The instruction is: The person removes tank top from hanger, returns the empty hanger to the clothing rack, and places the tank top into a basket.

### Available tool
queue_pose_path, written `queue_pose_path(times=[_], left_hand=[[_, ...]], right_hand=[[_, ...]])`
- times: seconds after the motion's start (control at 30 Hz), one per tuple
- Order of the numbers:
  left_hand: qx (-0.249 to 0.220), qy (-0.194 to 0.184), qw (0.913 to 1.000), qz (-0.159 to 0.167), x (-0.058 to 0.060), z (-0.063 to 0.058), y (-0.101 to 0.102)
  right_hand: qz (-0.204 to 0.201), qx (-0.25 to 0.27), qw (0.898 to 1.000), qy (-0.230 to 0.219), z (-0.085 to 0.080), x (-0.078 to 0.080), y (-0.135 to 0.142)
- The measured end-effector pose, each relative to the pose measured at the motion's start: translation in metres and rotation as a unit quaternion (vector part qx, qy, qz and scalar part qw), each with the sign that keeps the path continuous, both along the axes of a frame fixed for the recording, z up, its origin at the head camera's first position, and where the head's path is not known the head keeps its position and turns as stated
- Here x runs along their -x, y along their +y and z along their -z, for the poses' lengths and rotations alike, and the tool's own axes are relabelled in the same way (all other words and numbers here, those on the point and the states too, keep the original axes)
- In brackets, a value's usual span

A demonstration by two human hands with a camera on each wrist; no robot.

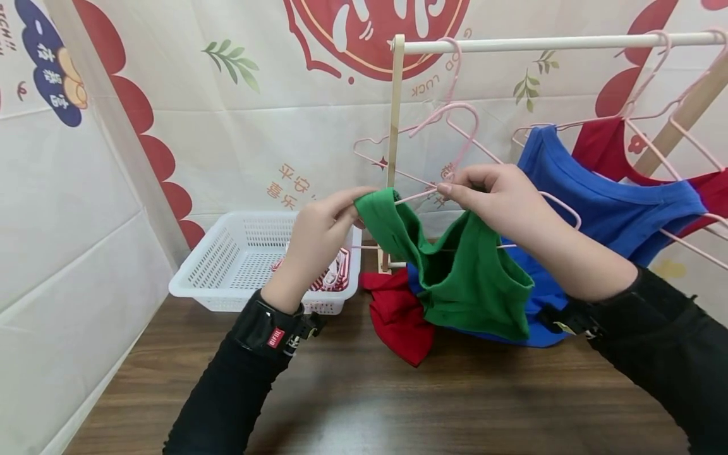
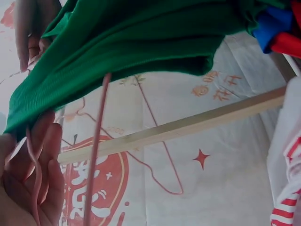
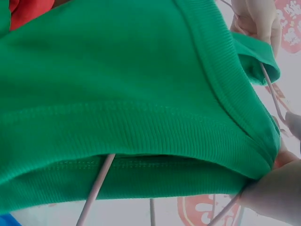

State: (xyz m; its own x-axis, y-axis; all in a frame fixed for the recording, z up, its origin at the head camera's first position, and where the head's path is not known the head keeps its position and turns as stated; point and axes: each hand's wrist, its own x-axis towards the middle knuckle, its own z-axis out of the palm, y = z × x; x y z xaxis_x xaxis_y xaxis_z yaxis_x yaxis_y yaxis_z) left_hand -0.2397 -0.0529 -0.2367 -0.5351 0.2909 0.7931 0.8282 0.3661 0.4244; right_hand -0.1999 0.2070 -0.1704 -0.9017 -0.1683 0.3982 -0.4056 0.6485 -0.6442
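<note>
A small green tank top (image 1: 472,278) hangs between both hands, with a pink hanger (image 1: 418,196) running partly inside it. My left hand (image 1: 320,234) pinches one shoulder strap (image 1: 378,218) at the hanger's left end; in the left wrist view, the hanger's wire passes by the fingers (image 2: 54,174). With thumb and fingertips, my right hand (image 1: 506,196) grips the hanger just below its hook (image 1: 469,120). In the right wrist view, that hand (image 3: 277,188) also touches the ribbed edge of the tank top (image 3: 141,127). The hanger's right end sticks out past the right forearm.
A white rack (image 1: 529,43) carries more pink hangers, a blue tank top (image 1: 597,189) and a red garment (image 1: 603,145). Left of its post stands a white basket (image 1: 227,253) with red-and-white striped cloth (image 1: 341,272). Red cloth (image 1: 400,319) lies on the wooden table (image 1: 352,392).
</note>
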Motion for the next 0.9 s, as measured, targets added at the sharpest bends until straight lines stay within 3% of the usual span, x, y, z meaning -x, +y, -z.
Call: queue_pose_path(times=[0.1, 0.23, 0.3, 0.43, 0.6, 0.73, 0.9], left_hand=[[-0.047, -0.061, 0.9968, 0.02, -0.002, -0.007, -0.003], [-0.084, -0.109, 0.9905, 0.009, -0.003, -0.015, -0.01], [-0.103, -0.125, 0.9869, 0.002, -0.002, -0.017, -0.014], [-0.154, -0.155, 0.9757, 0.017, 0.002, -0.017, -0.022], [-0.211, -0.162, 0.9637, 0.025, 0.008, -0.015, -0.031], [-0.266, -0.174, 0.947, 0.047, 0.009, -0.015, -0.034], [-0.331, -0.2, 0.9167, 0.1, 0.009, -0.016, -0.036]], right_hand=[[0.019, -0.006, 1.0, 0.002, -0.004, -0.003, -0.001], [0.048, 0.005, 0.999, 0.007, -0.009, -0.004, 0.005], [0.054, 0.022, 0.998, 0.004, -0.011, -0.004, 0.01], [0.056, 0.05, 0.997, -0.012, -0.015, -0.006, 0.023], [0.069, 0.066, 0.995, -0.021, -0.017, -0.01, 0.034], [0.062, 0.096, 0.993, -0.005, -0.017, -0.011, 0.041], [0.032, 0.158, 0.987, 0.021, -0.013, -0.01, 0.048]])
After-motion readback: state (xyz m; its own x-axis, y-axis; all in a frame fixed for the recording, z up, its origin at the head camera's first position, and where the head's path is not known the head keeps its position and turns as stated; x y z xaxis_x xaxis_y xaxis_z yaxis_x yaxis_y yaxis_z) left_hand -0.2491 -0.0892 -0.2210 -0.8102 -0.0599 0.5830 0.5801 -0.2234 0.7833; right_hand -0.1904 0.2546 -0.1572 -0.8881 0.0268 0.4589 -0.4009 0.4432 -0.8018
